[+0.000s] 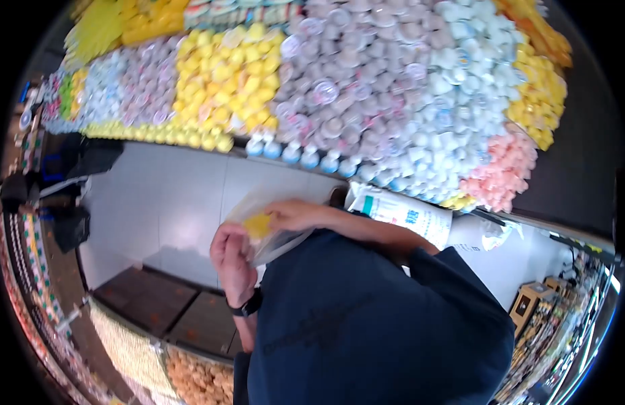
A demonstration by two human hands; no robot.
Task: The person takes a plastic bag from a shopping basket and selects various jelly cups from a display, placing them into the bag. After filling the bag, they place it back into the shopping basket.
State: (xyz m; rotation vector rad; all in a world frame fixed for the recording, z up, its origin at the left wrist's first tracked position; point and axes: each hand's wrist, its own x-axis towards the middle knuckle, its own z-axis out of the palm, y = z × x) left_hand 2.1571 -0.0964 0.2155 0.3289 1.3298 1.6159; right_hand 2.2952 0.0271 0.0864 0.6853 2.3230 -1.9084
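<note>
My left hand (231,256), with a dark watch on its wrist, is closed at the near left edge of a clear plastic bag (278,248). My right hand (293,215) reaches across from the right, its fingers closed on a small yellow item (258,225) whose kind I cannot tell. The yellow item overlaps the bag in this view, between my two hands. The bag hangs loosely below my right hand, in front of my dark blue shirt.
Ahead stands a long display heaped with small wrapped cups: yellow (228,74), purple (346,81), pale blue (454,88) and pink (502,169). A white printed sack (407,214) lies below its edge. Dark cabinets (144,297) stand at lower left, beside bins of brown snacks (199,378).
</note>
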